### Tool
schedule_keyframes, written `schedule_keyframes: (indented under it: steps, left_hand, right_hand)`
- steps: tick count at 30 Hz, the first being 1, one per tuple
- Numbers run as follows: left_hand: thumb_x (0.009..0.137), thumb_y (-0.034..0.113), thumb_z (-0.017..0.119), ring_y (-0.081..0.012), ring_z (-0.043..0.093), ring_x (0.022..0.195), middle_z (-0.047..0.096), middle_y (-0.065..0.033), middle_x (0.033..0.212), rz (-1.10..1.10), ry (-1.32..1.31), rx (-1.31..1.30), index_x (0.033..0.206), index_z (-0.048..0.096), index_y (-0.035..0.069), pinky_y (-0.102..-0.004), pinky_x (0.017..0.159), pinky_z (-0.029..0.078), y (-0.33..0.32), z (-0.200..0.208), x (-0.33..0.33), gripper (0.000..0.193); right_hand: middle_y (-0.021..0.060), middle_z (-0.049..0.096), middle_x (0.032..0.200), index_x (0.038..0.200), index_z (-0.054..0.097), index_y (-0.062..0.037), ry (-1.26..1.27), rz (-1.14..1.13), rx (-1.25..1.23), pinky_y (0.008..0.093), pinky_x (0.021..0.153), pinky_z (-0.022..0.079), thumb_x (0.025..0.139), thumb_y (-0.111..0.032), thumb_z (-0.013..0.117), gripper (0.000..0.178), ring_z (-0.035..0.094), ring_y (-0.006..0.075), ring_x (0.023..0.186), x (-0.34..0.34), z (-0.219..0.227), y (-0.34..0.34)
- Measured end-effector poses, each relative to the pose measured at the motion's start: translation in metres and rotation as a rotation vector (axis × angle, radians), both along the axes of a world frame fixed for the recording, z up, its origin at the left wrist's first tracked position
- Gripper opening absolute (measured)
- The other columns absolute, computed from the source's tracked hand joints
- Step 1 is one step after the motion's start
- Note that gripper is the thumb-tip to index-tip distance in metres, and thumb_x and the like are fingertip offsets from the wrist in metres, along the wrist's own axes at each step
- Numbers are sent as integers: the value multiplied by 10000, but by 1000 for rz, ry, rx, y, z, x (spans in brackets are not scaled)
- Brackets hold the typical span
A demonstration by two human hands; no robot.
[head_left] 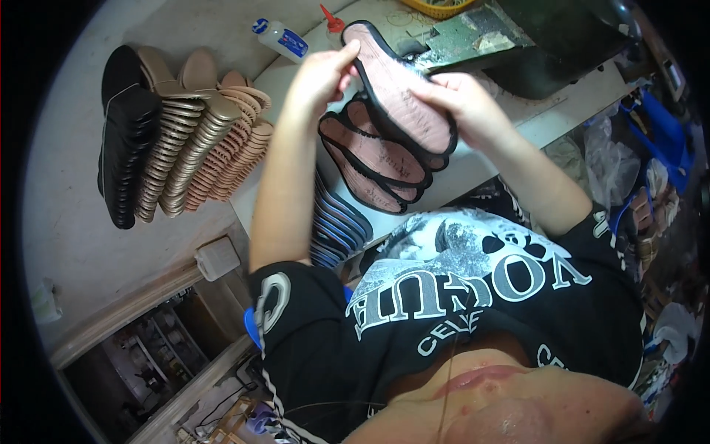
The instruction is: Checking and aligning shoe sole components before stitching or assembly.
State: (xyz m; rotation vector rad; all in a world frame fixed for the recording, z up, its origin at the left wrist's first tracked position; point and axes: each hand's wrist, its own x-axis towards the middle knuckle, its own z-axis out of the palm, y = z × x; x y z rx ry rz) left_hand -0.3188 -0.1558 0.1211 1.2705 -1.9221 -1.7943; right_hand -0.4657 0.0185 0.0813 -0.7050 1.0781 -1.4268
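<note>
Over the white table I hold up a pink insole (397,87) with a black padded edge. My left hand (324,78) pinches its far end, thumb on the pink face. My right hand (470,107) grips the near end, thumb on top and the other fingers mostly hidden beneath. Several similar insoles (377,157), pink with black rims and dark handwritten marks, lie overlapping just below the held one. Part of that pile is hidden behind it.
Stacked soles in black, gold and tan (188,148) stand at the left. Dark insoles (336,229) are piled at the table's near edge. A white bottle (281,38), a red-tipped nozzle (332,20), a green machine (481,37) and a yellow basket (438,7) sit at the back.
</note>
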Motion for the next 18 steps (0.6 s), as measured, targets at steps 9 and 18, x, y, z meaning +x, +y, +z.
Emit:
schedule_keyframes:
  steps: [9, 18]
  left_hand:
    - [926, 269, 541, -171, 523, 700, 532, -69, 720, 361, -81, -625, 859, 571, 14, -289, 647, 410, 140, -63, 120, 266]
    - [694, 323, 712, -319, 417, 1068, 500, -125, 1049, 109, -890, -934, 909, 607, 41, -470, 866, 328, 161, -77, 131, 369]
  right_hand:
    - [145, 666, 811, 991, 647, 0, 613, 279, -101, 313, 689, 489, 834, -308, 655, 346, 625, 199, 714, 62, -21, 25]
    - [189, 614, 956, 1077, 563, -19, 1158, -8, -181, 423, 785, 483, 791, -367, 646, 457, 601, 358, 899, 85, -73, 5]
